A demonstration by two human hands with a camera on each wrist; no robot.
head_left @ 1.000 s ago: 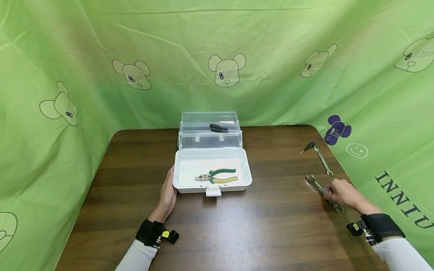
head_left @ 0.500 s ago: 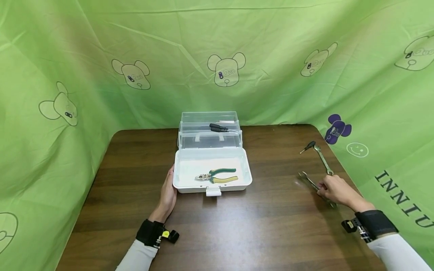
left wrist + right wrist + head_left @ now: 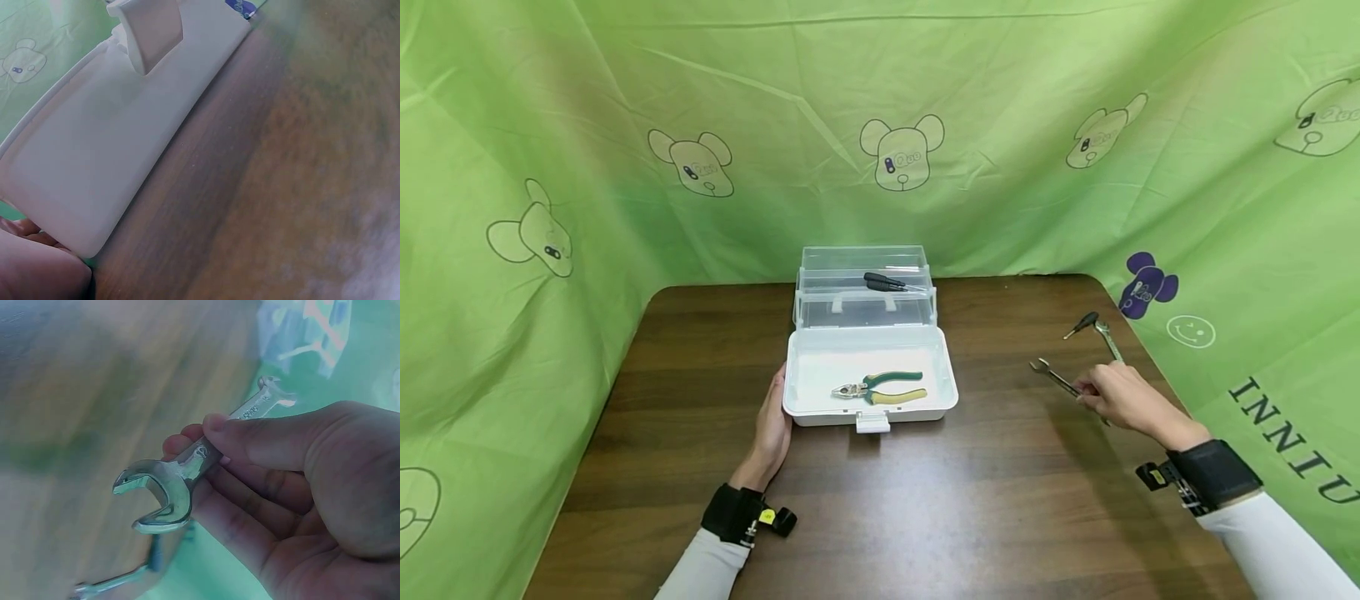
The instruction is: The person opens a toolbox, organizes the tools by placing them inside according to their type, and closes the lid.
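From my station, left to right. My left hand [image 3: 772, 429], lower left of centre in the head frame, lies along the left wall of the white toolbox [image 3: 792, 385]: fingers extended, not curled round anything, though the tips are hidden by the box. Box mid-frame, lid open, clear trays [image 3: 865, 312] raised behind it; pliers [image 3: 880, 389] in the base, green and yellow handles pointing right. Black-handled tools [image 3: 886, 283] sit in a tray above.

Right of centre: the wrench [image 3: 1054, 376], running from upper left to lower right, one open end clear of the fingers. Next, towards upper right, a small black-handled driver [image 3: 1086, 321] by the top of a second wrench [image 3: 1107, 338], whose lower part is hidden by my right hand [image 3: 1118, 396].

That hand pinches the first wrench, thumb against curled fingers, on the shank. In the right wrist frame the larger head sticks out centre-left, just beside the grip; the smaller end extends past the thumb towards upper right.
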